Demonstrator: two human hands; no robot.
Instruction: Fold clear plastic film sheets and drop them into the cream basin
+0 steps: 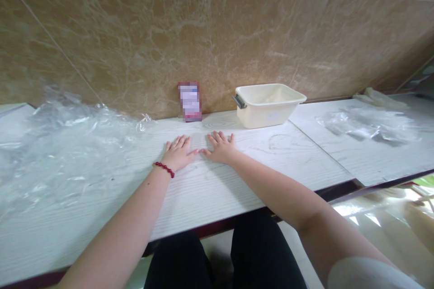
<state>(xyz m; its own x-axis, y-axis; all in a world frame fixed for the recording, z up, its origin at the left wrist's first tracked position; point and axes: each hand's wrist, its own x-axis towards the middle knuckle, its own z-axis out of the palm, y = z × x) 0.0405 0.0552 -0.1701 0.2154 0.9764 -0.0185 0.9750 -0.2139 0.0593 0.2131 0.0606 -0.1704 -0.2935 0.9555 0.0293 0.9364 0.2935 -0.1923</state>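
Both palms rest flat on the white wood-grain table point(203, 198). My left hand point(179, 152) has its fingers spread and holds nothing; a red bead bracelet point(164, 169) circles that wrist. Close beside it, thumb near thumb, lies my right hand point(219, 146), fingers also apart and nothing in them. Beyond the hands, a phone-like upright rectangle point(190, 101) with a blurred face leans against the wall. To the right of it stands a cream plastic bin point(266, 115) with a grey handle clip point(239, 101); no contents show inside from here.
A wide heap of clear plastic bags point(68, 144) covers the table's left side. More clear plastic packaging point(369, 124) lies on the right, past a seam in the tabletop. The brown marbled wall point(152, 31) bounds the back. My legs are under the front edge.
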